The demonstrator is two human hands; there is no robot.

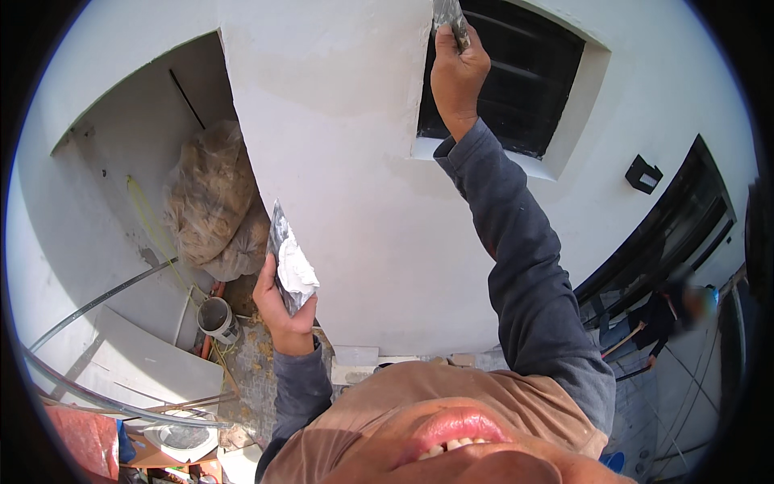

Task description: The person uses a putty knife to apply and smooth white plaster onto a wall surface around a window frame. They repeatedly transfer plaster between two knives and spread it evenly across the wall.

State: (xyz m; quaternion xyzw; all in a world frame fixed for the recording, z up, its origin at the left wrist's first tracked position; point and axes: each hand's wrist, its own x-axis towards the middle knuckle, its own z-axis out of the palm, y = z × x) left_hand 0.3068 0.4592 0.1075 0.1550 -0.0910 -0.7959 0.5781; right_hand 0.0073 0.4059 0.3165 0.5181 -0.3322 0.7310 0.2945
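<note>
1. Two tools are in use: low and left of the window, the left hand clasps the lower end of a broad metal blade, with a thick heap of white paste sitting on it.
2. Raised at the window's left edge, the right hand pinches a smeared scraper between thumb and fingers; its far end runs out of view, so I can't tell whether it touches anything.
3. Left of the window, the pale wall shows slightly uneven tones. I'd say the step in hand is smoothing paste onto it near the opening, with the blade serving as a palette.
4. The next stroke, as I judge it, calls for a flat, steady scraper along the window's side, and a level blade so the paste doesn't slip.
5. Well left of the window and lower, a bucket stands near a bulging plastic bag.
6. Down to the window's right, farther off, a co-worker in dark clothing shows small, seemingly gripping a long handle.
</note>
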